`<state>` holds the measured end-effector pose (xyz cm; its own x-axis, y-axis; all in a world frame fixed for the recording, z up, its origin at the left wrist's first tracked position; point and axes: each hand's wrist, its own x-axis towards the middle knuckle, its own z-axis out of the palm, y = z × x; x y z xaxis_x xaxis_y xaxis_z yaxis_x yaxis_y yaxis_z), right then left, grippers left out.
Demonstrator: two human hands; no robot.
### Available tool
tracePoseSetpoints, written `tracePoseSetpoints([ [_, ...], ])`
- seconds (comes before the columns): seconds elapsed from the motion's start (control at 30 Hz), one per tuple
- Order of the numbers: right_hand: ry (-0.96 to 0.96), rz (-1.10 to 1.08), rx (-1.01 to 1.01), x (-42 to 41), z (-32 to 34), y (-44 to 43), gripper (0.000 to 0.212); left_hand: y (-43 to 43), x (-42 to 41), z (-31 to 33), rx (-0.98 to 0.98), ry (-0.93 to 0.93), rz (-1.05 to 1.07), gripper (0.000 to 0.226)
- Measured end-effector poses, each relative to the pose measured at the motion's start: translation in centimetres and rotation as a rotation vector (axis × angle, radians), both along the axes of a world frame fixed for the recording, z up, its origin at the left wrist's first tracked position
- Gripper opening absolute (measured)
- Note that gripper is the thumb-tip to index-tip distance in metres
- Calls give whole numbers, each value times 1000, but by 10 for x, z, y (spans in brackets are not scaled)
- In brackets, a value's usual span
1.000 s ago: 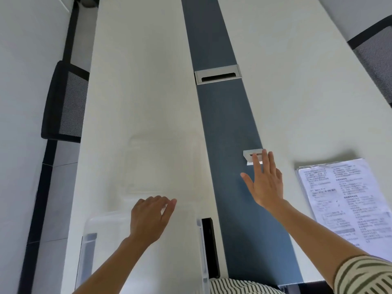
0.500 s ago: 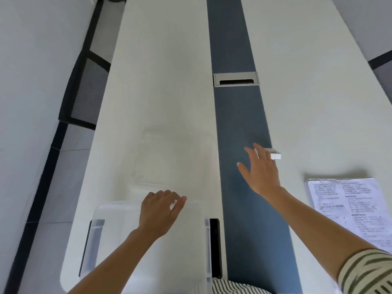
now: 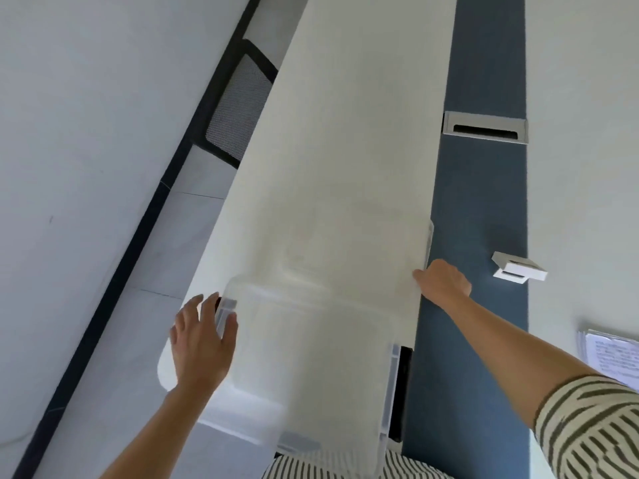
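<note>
My right hand (image 3: 444, 281) has left the box (image 3: 518, 267) to curl its fingers on the lid (image 3: 345, 243) beyond the bin (image 3: 311, 357), while my left hand (image 3: 202, 340) rests spread against the bin, so lidding seems next.

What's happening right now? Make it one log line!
left hand: open, at left end of clear box | right hand: grips right edge of clear lid | lid: flat on table, beyond box

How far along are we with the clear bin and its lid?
Done: nothing looks finished; the clear bin appears uncovered at the near edge of the table. In hand: the right hand grips the right edge of the clear lid, which lies flat beyond the bin; the left hand is open at the bin's left end. Left: probably lifting the lid onto the bin.
</note>
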<state>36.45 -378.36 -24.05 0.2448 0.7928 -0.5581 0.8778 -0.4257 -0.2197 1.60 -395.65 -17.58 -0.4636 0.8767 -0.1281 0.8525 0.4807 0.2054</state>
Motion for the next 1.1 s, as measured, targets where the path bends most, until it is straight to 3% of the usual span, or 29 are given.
tracePoseSetpoints([
  [0.07,-19,-44,9,3,0,-4,28,-10,-8,-5,-82,-109,57,45],
  [0.2,24,-182,85,2,5,-12,26,-10,-9,-7,-58,-265,96,46],
  [0.4,458,-547,238,-16,41,-11,18,-12,-15,-4,-6,-405,100,46],
  [0.57,539,-566,322,-39,111,-22,12,-14,-21,0,11,-541,119,47],
  [0.77,651,-665,343,-61,146,-99,13,-12,-35,13,34,-918,214,40],
  [0.93,653,-671,366,-71,138,-177,22,-5,-62,20,167,-958,157,37],
  [1.1,562,-649,361,-84,116,-231,28,-16,-63,32,137,-905,-9,26],
])
